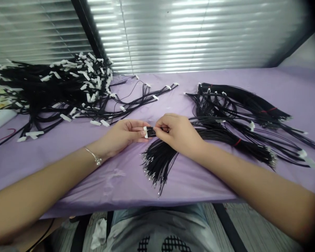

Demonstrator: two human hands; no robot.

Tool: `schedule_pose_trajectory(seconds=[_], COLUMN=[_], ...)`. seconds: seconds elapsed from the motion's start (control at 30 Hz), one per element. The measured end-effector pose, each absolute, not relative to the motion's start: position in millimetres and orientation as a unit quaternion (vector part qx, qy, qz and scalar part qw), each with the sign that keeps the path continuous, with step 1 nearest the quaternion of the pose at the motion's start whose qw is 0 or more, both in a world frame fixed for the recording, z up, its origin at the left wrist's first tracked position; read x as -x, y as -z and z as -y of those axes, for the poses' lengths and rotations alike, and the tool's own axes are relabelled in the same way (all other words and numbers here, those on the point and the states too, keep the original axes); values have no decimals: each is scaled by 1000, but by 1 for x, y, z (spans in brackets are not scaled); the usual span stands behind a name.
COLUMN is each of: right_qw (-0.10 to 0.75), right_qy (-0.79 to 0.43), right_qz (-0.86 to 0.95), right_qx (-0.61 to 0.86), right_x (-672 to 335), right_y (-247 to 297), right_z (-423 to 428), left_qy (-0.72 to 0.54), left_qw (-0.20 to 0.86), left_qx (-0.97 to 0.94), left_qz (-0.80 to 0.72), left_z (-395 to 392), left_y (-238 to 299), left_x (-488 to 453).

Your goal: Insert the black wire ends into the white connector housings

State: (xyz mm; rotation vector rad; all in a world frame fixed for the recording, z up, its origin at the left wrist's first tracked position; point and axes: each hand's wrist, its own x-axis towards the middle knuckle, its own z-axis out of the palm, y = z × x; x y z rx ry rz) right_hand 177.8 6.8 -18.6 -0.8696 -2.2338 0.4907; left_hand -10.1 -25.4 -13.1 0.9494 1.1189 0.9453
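Holding a white connector housing [146, 132] in the left hand [122, 134], thumb and fingers closed narrowly on it, probably to steady so small a piece. Pinching black wires [151, 131] right behind the housing with the right hand [180, 133], thumb against fingertips, presumably for fine control close to the joint. Brought together over the middle of the purple-covered surface [131, 185], likely for a clear look from above.

Running beneath the right hand: a long wire bundle [215, 134], gathered by a red tie [237, 142] and fanned at the near-left end, silvery terminals [149, 166] loose, perhaps for easy picking. Farther back on the right, another tied bundle [241, 96], seemingly bound against tangling. Heaped on the left, well apart from both: a pile of cables with white connectors [49, 84], possibly so placed to avoid mixing with loose wires.
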Motion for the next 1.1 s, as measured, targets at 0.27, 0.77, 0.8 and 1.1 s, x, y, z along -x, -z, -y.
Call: schedule_pose_trajectory(seconds=[0.27,0.77,0.8,1.1], right_qw=[340,367,366,317], right_qy=[-202,-196,-195,-194], right_qz=[845,841,842,854], right_qx=[362,346,346,363], right_x=[-177,-174,-174,-171], right_y=[21,23,23,26], right_z=[-8,-6,-5,-7], left_qy=[-411,-414,-414,-396], left_qw=[644,652,651,649], left_qx=[-424,-419,-419,-436], left_qz=[-486,-478,-478,-482], left_z=[26,25,25,23], left_y=[14,15,15,17], left_x=[10,13,13,13])
